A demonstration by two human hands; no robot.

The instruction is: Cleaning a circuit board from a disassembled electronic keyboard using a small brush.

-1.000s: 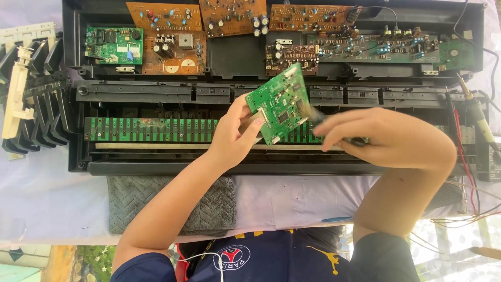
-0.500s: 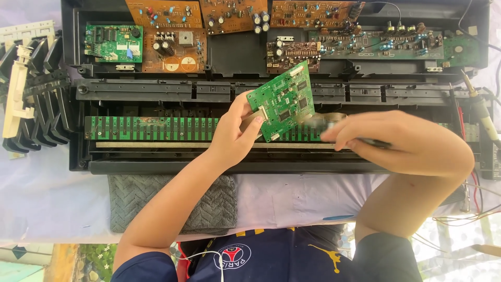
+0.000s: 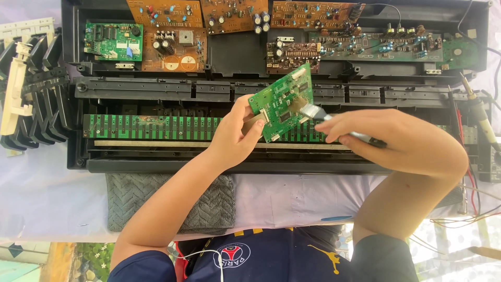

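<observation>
Brush [image 3: 313, 112] in right hand [image 3: 386, 138] against green circuit board [image 3: 282, 102], left hand [image 3: 237, 138] gripping.

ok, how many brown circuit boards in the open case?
4: three along the top edge, one below the leftmost. Others may sit hidden beyond the frame's top.

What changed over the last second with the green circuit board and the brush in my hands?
The right hand drew back a little toward the right, taking the small brush with the pale bristles with it; its tip now sits on the right part of the green rectangular circuit board. The left hand kept its grip on the board's lower left edge, tilted as before. The open black keyboard casing did not move.
</observation>
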